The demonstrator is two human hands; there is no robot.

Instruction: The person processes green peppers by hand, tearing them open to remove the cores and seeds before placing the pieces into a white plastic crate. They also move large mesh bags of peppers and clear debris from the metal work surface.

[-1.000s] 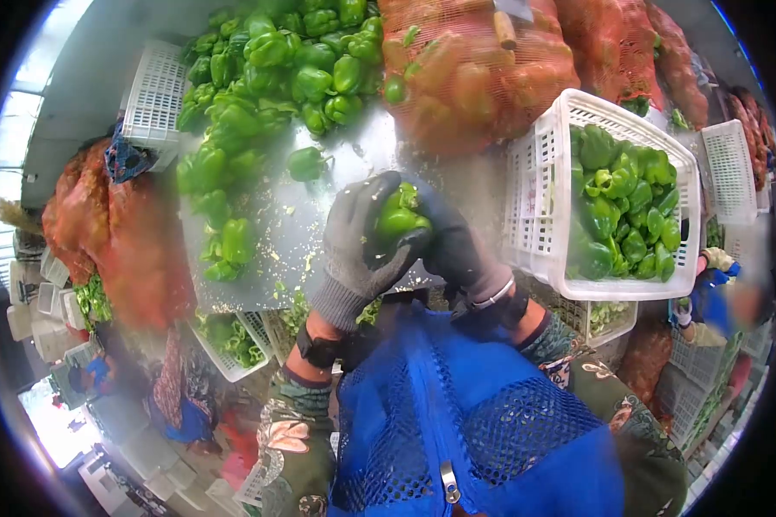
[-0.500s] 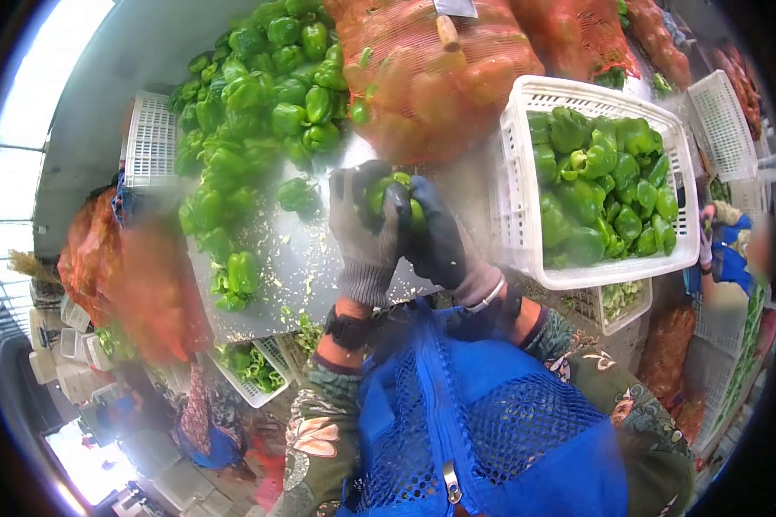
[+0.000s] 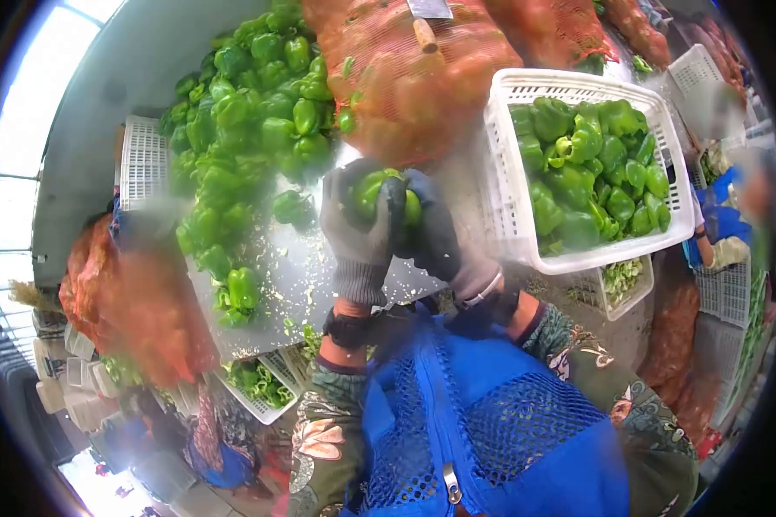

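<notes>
In a grey glove, my left hand (image 3: 353, 220) is wrapped round a green bell pepper (image 3: 381, 191) above the metal table (image 3: 319, 297). My right hand (image 3: 435, 228), in a darker glove, closes on the same pepper from the other side. Whether it also holds a small tool cannot be made out. A loose pepper (image 3: 291, 208) lies on the table left of my hands, beside a large heap of green peppers (image 3: 233, 129). White bits are scattered over the tabletop.
A white crate (image 3: 513, 181) of peppers stands at the right. Red mesh sacks (image 3: 414, 86) lie behind my hands, and another sack (image 3: 138, 293) is at the left. Lower crates (image 3: 267, 388) sit below the table. People in blue (image 3: 724, 211) are at the right and lower left.
The view has shifted slightly. Both hands remain on the pepper, which now shows more of its green side between them. The person at the right has changed arm position.
</notes>
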